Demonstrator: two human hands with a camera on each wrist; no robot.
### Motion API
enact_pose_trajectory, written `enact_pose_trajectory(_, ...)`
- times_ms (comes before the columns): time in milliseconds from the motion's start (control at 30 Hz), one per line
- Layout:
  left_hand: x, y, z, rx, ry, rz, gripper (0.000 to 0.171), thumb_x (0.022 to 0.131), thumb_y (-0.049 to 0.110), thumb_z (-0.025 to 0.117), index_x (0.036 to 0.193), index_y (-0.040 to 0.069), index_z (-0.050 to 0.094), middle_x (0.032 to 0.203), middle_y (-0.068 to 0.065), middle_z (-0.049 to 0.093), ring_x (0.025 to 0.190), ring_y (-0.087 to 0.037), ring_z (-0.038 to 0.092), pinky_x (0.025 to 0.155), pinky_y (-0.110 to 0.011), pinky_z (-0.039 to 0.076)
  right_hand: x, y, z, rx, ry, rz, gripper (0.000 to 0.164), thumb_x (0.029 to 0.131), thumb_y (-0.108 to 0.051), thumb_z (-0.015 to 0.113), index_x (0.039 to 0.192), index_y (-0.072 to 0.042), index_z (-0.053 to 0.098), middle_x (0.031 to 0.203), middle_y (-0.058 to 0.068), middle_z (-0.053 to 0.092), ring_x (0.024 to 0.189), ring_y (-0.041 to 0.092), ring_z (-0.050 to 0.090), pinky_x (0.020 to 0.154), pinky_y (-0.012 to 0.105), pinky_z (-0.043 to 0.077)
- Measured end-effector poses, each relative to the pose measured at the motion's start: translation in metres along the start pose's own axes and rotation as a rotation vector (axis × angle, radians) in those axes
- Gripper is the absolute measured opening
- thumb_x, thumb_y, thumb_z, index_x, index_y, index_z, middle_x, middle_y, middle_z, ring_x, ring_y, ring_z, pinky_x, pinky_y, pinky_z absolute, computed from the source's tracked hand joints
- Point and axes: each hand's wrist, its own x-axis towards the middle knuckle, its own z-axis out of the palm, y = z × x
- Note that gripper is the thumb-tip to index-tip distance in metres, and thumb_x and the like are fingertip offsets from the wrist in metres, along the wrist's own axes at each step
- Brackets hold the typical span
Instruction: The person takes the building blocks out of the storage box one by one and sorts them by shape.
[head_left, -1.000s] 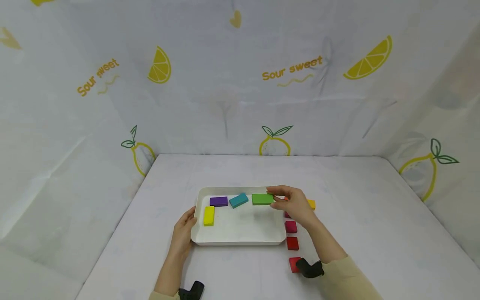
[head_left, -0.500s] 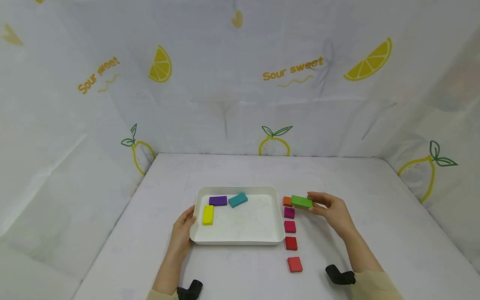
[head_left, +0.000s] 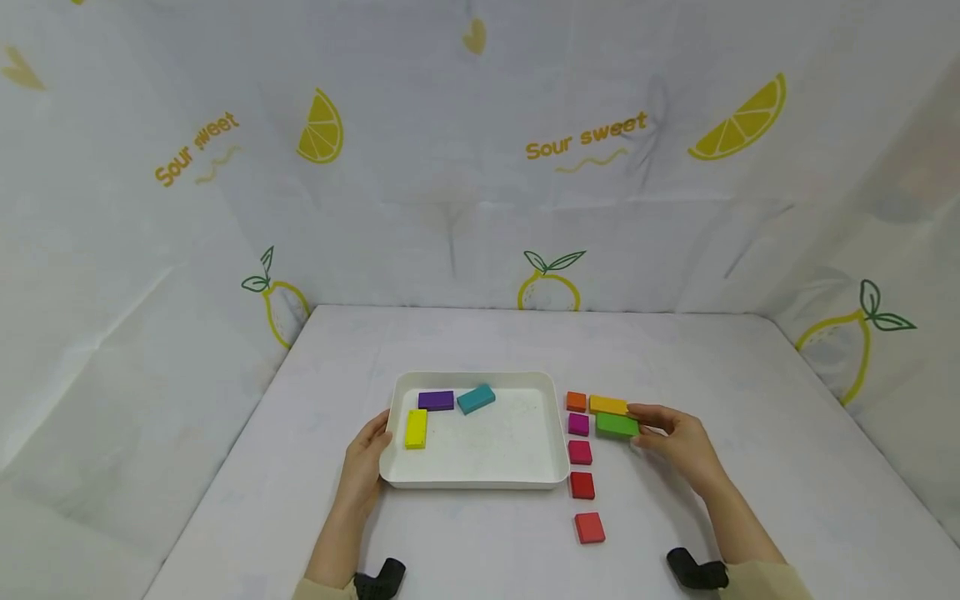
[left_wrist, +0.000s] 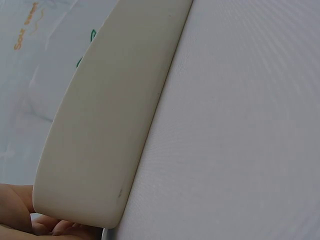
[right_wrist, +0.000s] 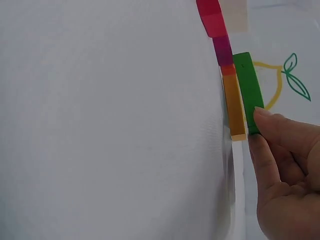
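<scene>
My left hand (head_left: 362,457) grips the left side of a white tray (head_left: 483,450); in the left wrist view its fingers hold the tray's corner (left_wrist: 95,135). Between thumb and fingers, my right hand (head_left: 678,440) pinches the end of a flat green block (head_left: 617,427). An orange-yellow block (head_left: 606,404) lies right behind the green one, its long side parallel. From the right wrist, the green block (right_wrist: 248,90) appears above and beyond the orange-yellow block (right_wrist: 234,107), held by its near end. Purple (head_left: 436,401), teal (head_left: 476,398) and yellow (head_left: 416,429) blocks lie inside the tray.
Along the tray's right side runs a column of small blocks: orange (head_left: 576,402), magenta (head_left: 578,425), pink-red (head_left: 580,452), dark red (head_left: 582,485) and light red (head_left: 589,527). White cloth (head_left: 480,542) covers the table, with a lemon-print curtain (head_left: 420,208) behind.
My right hand has carried the green block from above the tray rightward, past the small orange block, then down toward the front of the orange-yellow block. My left hand stays on the tray.
</scene>
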Motion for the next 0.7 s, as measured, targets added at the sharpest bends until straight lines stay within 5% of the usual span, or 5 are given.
enact_pose_trajectory(300, 0.0011, -0.0003, -0.0004, -0.003, -0.007, 0.003, 0.049, 0.104, 0.009, 0.036, 0.153, 0.002, 0.032, 0.160, -0.022, 0.031, 0.147, -0.033, 0.035, 0.104, -0.019, 0.047, 0.0011, 0.0031, 0.0025, 0.008, -0.017, 0.009, 0.051, 0.087, -0.010, 0.073, 0.136, -0.007, 0.059, 0.141, 0.018, 0.059, 0.132, 0.036, 0.053, 0.089, 0.014, 0.056)
enact_pose_trajectory(700, 0.0007, -0.0002, -0.0005, 0.006, 0.001, -0.009, 0.050, 0.105, 0.011, 0.037, 0.153, 0.004, 0.032, 0.160, -0.021, 0.031, 0.147, -0.033, 0.035, 0.101, -0.017, 0.048, -0.0004, 0.0039, 0.0060, -0.002, -0.037, -0.005, 0.048, 0.087, -0.011, 0.073, 0.134, -0.007, 0.061, 0.135, 0.019, 0.063, 0.123, 0.032, 0.059, 0.085, 0.011, 0.056)
